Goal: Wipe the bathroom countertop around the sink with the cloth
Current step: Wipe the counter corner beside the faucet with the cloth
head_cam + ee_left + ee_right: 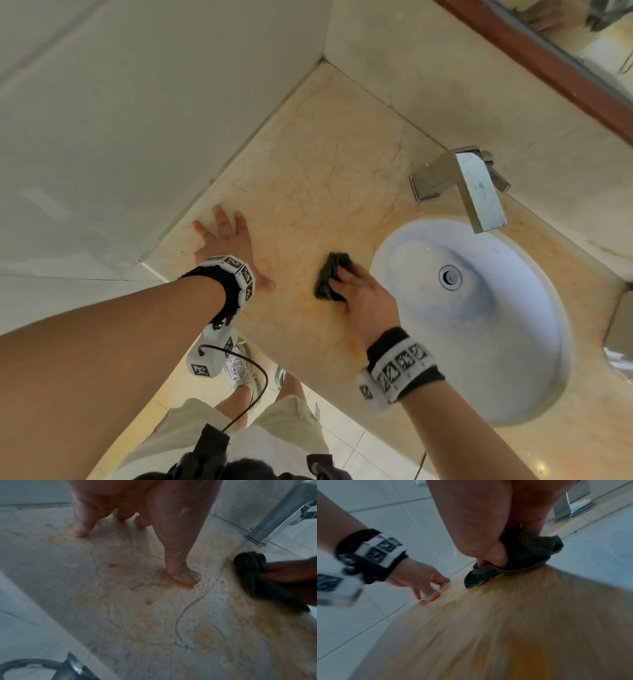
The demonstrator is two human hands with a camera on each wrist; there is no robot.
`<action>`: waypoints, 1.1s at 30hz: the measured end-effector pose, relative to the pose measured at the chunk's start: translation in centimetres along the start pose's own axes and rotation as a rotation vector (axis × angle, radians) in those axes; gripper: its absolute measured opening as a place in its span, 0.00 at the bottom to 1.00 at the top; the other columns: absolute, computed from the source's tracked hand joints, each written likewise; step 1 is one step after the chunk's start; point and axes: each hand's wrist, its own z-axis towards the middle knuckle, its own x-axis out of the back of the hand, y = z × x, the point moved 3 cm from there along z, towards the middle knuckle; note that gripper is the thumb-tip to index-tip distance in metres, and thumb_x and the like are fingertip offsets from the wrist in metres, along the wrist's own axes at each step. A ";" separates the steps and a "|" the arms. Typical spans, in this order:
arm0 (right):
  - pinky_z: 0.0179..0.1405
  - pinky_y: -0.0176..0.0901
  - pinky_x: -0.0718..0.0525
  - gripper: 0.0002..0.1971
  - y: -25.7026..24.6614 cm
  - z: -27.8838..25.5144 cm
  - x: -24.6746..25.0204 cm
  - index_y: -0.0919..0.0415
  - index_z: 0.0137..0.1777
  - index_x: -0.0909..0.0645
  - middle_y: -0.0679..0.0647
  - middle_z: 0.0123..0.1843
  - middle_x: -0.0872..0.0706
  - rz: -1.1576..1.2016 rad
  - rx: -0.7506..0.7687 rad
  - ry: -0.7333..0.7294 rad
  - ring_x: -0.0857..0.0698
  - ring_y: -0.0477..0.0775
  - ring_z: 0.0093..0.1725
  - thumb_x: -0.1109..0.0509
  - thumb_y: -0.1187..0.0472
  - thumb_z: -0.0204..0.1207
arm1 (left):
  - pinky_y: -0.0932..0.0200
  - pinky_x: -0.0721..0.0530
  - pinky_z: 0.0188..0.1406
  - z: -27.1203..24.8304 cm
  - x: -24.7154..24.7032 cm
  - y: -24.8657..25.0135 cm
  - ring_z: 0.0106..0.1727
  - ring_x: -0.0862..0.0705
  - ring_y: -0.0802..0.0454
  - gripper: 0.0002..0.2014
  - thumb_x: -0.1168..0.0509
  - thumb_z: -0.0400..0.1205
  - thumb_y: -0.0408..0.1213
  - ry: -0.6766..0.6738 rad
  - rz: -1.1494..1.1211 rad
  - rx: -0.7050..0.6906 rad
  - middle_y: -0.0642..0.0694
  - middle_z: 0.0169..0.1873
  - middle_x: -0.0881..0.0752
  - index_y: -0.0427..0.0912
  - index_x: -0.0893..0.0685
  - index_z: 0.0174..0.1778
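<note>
A dark crumpled cloth (pixel 329 277) lies on the beige marble countertop (pixel 318 164) just left of the white oval sink (pixel 534 394). My right hand (pixel 363 294) grips the cloth (pixel 530 553) with thumb and fingers curled into its folds and presses it on an orange-stained patch. My left hand (pixel 227 240) rests flat with spread fingers on the counter near the left wall; its fingertips (pixel 187 577) touch the stone. The cloth (pixel 248 572) shows at the right edge of the left wrist view. The right wrist view is blurred by motion.
A square chrome faucet (pixel 472 185) stands behind the sink against the back splash. A tiled wall (pixel 120 137) bounds the counter on the left. Orange smears (pixel 149 601) and water trails mark the stone. The counter's front edge is near my legs; a mirror frame (pixel 548 68) runs above.
</note>
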 end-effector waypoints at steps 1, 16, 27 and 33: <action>0.78 0.49 0.31 0.28 0.4 1.4 1.0 0.43 0.75 0.24 0.41 0.81 0.31 -0.001 -0.016 0.018 0.38 0.52 0.82 0.36 0.67 0.77 | 0.25 0.34 0.73 0.0 0.0 0.0 0.82 0.67 0.25 0.77 0.20 0.58 0.67 0.003 0.002 0.002 0.39 0.80 0.77 0.46 0.72 0.84; 0.74 0.50 0.28 0.28 2.8 9.5 6.7 0.44 0.77 0.26 0.48 0.82 0.31 -0.065 -0.131 0.145 0.30 0.59 0.78 0.38 0.68 0.80 | 0.25 0.34 0.72 -0.4 0.1 0.1 0.82 0.67 0.25 0.77 0.20 0.58 0.66 -0.003 0.007 0.006 0.40 0.80 0.77 0.47 0.73 0.83; 0.57 0.54 0.12 0.27 -1.2 -3.0 -1.7 0.47 0.64 0.14 0.45 0.71 0.18 0.036 0.056 0.070 0.23 0.57 0.74 0.26 0.70 0.66 | 0.23 0.36 0.72 -0.3 0.1 0.0 0.82 0.67 0.25 0.77 0.19 0.57 0.66 -0.014 -0.002 -0.007 0.41 0.80 0.78 0.48 0.73 0.83; 0.67 0.37 0.25 0.20 -1.1 -2.6 3.0 0.51 0.73 0.21 0.48 0.68 0.17 0.465 0.023 0.235 0.19 0.48 0.64 0.32 0.63 0.81 | 0.25 0.35 0.73 -0.5 0.2 0.1 0.82 0.66 0.25 0.77 0.19 0.57 0.66 0.000 0.006 -0.004 0.40 0.80 0.77 0.47 0.73 0.83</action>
